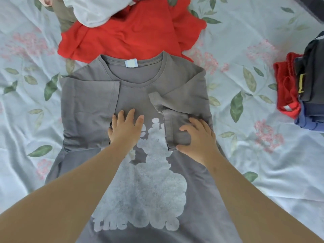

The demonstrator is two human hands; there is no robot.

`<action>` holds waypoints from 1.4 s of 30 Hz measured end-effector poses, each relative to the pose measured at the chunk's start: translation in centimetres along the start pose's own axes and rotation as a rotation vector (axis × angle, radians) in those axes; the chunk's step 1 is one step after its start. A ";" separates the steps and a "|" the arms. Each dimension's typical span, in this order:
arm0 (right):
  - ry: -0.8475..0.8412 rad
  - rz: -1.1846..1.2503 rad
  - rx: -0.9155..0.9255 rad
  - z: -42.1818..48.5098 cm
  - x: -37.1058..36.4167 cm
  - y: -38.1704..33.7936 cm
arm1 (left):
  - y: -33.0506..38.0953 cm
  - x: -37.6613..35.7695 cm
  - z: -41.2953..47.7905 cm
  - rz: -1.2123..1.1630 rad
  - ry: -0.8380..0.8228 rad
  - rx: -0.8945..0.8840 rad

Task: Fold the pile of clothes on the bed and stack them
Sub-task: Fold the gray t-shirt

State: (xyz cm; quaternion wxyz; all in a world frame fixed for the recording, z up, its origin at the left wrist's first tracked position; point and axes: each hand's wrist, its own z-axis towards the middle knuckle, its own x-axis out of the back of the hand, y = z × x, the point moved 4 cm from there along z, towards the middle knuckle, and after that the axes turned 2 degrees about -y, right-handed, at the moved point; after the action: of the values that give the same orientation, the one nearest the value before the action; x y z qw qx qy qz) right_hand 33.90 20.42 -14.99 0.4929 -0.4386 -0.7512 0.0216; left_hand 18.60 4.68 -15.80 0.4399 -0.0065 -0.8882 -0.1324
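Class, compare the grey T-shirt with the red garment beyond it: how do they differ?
The grey T-shirt lies spread flat under the left hand and right hand; the red garment lies crumpled, untouched. The grey T-shirt bears a pale print; the red garment looks plain. Both rest on the floral sheet.

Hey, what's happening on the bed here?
A person is folding a grey T-shirt spread print-side up on the flowered bedsheet. Both sleeves are already folded in over the chest. The left hand presses flat on the shirt's middle, and the right hand rests on the folded-in sleeve on its side. Beyond the collar lie an unfolded red garment and a pale garment. A stack of folded clothes sits at the right.
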 end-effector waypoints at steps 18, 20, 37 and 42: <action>0.437 0.420 -0.175 5.7 6.8 2.2 | 7.8 0.1 3.7 -0.753 -0.067 0.108; 0.411 0.499 -0.190 8.3 7.8 1.5 | 7.0 0.3 3.8 -0.736 -0.026 0.055; 0.299 0.324 -0.309 7.7 6.2 6.0 | 7.8 0.8 3.2 -0.384 0.077 -0.275; 0.353 0.596 -0.427 3.6 5.6 6.9 | 8.5 -0.3 0.5 0.025 0.422 -0.434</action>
State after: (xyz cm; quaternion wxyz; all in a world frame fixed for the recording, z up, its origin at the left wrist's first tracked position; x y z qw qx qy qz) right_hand 34.87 29.90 -15.99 0.4844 -0.7264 -0.4826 -0.0687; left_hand 19.52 13.01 -14.38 0.6047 -0.0836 -0.7279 -0.3123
